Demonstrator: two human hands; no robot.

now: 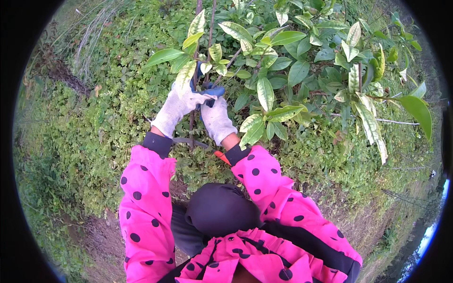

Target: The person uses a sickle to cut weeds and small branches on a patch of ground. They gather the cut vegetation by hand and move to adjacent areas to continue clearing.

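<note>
Both my hands wear pale knit gloves with blue-coated fingers and meet at a thin upright stem (191,125) of a leafy plant. My left hand (181,104) is closed around the stem, its fingers partly behind leaves. Close against it on the right, my right hand (217,118) is closed too; whatever lies in its fingers is hidden. Below the hands, a curved dark blade (192,141) crosses the stem's lower part. Its orange-red handle (222,157) shows beside my right cuff, and I cannot tell what supports it. Pale-veined, yellowish leaves (186,75) hang just above my left hand.
A leafy bush (297,70) spreads on the right, with mottled leaves (370,125) reaching outward. Low green ground cover (94,141) surrounds the stem. Dry grass stalks (92,37) stand at the upper left, and brown bare soil (106,240) shows near me.
</note>
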